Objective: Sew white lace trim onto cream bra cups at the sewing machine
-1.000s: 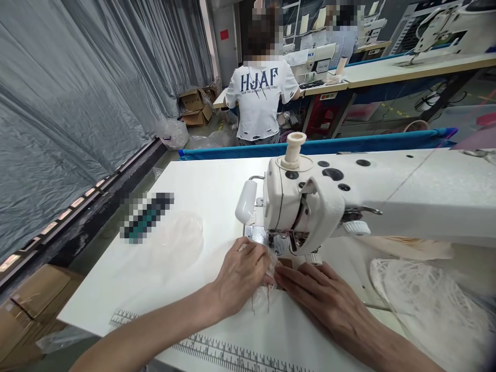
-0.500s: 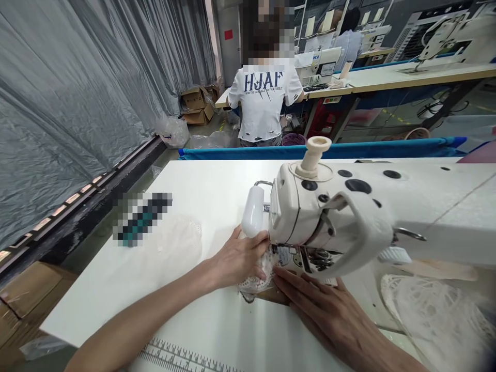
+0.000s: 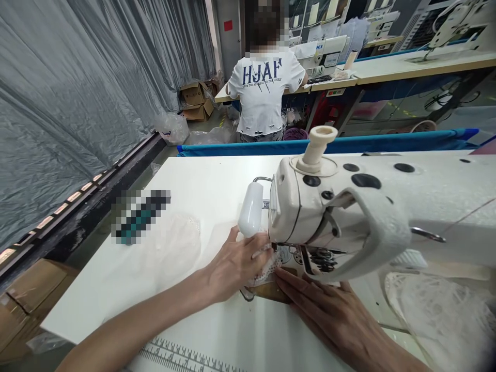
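Note:
A small piece of white lace fabric [image 3: 268,272] lies at the needle area of a white sewing machine [image 3: 294,206]. My left hand [image 3: 241,262] is on the lace, its bent fingers gripping it just left of the machine head. Flat on the machine bed, my right hand [image 3: 329,312] has its fingers stretched out together, fingertips touching the near right edge of the lace. The machine head hides the needle. A brown plate [image 3: 269,292] shows below the lace.
More white lace [image 3: 437,310] lies at right under the machine arm. A pale lace-edged piece [image 3: 178,245] and a blurred dark-green item [image 3: 143,217] rest at left. A ruler [image 3: 182,356] lies along the near edge. Beyond the blue cloth [image 3: 240,149], a person [image 3: 263,93] sits at another machine.
My left hand has shifted slightly, drawing the lace up toward the needle area; less of it shows and more of the brown plate is uncovered. My right hand is almost still. The view tilts slightly.

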`<state>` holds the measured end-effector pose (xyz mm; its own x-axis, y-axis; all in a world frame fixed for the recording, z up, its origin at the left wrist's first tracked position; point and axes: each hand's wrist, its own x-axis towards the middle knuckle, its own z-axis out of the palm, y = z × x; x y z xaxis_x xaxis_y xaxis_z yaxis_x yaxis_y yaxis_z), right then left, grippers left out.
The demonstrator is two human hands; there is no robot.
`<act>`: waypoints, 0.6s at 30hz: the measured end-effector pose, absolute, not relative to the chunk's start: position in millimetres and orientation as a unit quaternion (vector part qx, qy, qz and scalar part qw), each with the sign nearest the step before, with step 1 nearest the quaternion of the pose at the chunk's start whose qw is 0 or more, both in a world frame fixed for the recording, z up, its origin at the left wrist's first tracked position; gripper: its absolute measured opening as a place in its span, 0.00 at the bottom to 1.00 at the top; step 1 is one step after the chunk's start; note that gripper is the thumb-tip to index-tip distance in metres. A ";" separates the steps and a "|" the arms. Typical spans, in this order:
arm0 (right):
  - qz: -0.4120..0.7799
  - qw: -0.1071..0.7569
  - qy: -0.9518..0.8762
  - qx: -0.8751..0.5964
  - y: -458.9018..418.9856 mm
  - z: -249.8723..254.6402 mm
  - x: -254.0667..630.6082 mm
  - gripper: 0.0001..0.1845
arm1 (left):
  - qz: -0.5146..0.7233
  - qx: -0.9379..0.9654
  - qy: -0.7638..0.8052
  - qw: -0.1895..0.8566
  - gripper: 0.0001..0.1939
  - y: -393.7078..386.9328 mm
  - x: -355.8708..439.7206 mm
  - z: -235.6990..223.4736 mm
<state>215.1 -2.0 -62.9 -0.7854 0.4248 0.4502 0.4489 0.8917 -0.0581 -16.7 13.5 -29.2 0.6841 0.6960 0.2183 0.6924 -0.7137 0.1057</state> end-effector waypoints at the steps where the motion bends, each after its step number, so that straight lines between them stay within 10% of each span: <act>1: -0.025 0.243 -0.942 -0.231 -2.6 -60.0 214.6 0.19 | 0.133 0.920 0.368 -0.002 0.11 7.7 -16.6 -28.9; 18: -0.040 0.271 -0.932 -0.239 -6.8 -56.3 210.2 0.15 | 0.133 0.923 0.358 -0.040 0.11 -18.8 -15.7 -39.3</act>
